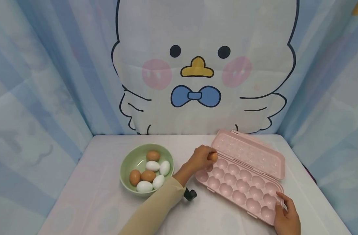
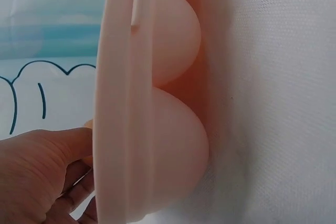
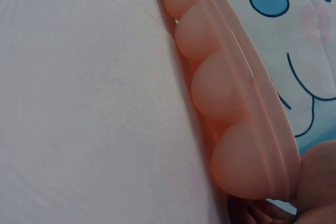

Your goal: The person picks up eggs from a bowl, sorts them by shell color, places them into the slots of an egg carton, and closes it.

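Gripping the near right end of the pink egg carton, the right hand is nearest on the white desk. Farther off at left, a green bowl holds three brown eggs and four white eggs. Beyond, the left hand pinches another egg at the carton's far left corner, beside the opened lid. A cartoon-bird curtain hangs behind.

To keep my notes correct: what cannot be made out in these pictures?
Head view: part of the held egg, covered by the left grip.
Head view: black object, partly behind the sleeve.
Left wrist view: inside of the pink carton, hidden by its outer wall.
Right wrist view: right grip, cut off by picture edges.
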Motion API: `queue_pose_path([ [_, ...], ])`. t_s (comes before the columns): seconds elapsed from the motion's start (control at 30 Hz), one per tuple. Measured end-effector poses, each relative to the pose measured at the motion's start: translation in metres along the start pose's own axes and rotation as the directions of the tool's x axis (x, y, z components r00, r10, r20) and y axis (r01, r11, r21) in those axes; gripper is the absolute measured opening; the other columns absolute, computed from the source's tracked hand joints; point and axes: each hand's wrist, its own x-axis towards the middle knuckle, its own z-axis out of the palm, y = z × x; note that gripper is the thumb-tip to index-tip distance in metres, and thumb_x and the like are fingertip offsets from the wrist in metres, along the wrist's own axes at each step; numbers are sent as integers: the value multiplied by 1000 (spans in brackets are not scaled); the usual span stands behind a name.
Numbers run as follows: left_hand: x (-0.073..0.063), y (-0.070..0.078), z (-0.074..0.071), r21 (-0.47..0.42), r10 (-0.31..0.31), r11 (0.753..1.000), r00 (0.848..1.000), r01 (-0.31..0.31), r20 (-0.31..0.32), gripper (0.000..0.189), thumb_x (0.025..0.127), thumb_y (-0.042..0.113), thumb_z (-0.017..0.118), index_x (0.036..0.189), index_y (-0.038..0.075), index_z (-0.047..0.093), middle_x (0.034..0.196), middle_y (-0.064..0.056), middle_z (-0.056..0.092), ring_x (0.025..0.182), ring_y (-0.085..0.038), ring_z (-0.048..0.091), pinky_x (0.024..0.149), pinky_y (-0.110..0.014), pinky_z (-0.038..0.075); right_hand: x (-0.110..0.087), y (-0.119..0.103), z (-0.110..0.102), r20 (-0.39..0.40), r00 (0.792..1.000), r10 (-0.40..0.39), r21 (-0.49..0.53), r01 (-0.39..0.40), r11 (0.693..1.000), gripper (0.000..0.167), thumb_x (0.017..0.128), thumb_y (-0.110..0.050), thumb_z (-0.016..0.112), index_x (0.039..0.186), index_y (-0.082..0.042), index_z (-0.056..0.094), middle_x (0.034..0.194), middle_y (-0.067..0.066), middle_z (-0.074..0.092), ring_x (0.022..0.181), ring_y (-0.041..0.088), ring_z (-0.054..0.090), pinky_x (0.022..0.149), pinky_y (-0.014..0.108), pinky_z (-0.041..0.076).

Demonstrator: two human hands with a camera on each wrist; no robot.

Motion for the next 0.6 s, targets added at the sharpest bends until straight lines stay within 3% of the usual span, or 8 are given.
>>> queue_pose_path([
  [0.27, -2, 1, -2, 7, 38, 999, 999, -37, -11, 44, 88, 8, 84, 129, 4, 70, 121, -7, 64, 110, -20, 61, 96, -25, 48, 2, 1, 0, -17, 1000, 0, -16, 0, 1000, 46, 109, -14, 34, 154, -5, 41, 162, 30, 28, 136, 56, 40, 102, 63, 41],
  [0.43, -4, 3, -2, 46, 14, 999, 1000, -14, -8, 44, 87, 10, 85, 130, 6, 71, 117, -5, 64, 107, -19, 61, 96, -27, 48, 2, 2, 0, 2, 1000, 19, -15, -19, 1000, 46, 110, -14, 34, 155, -4, 38, 163, 30, 24, 137, 57, 37, 102, 64, 40],
  [0.6, -3, 4, 1, 121, -11, 993, 1000, 10, 4, 48, 88, 13, 84, 133, 11, 69, 125, -3, 62, 112, -19, 58, 98, -31, 47, 2, 3, 1, 1, 1000, 23, -11, -22, 1000, 46, 110, -14, 34, 155, -4, 38, 163, 30, 24, 137, 57, 37, 103, 64, 40],
])
